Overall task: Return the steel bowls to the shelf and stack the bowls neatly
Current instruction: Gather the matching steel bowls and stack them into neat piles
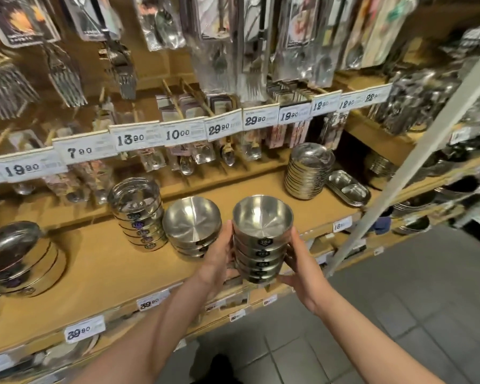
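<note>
A person is holding a stack of steel bowls (262,239) with both hands, right at the front edge of the wooden shelf (100,261). The left hand (218,260) is pressing on the left side of the stack, with its fingers wrapping round the bowls. The right hand (298,263) is cupping the right side and the bottom, and its fingers are curling under the lowest bowl. So both grips are grasping the same stack. I cannot tell if the stack is resting on the shelf or hanging just above its edge.

The bowls in the stack are sitting one inside the other, with the open side up. Each one is showing a small dark sticker on its side.

Just to the left of the held stack, a second pile of wider bowls (191,225) is sitting on the shelf. Further left of that, a taller pile of round tins (137,214) is standing. Far to the left, big round pans (17,259) are leaning on each other.

Behind the held stack and to its right, a pile of flat plates (308,173) is sitting near the back of the shelf, with a small divided tray (348,187) beside it. White price tags (178,134) are hanging in a row above the shelf, and packs of forks and spoons (67,76) are hanging higher up.
</note>
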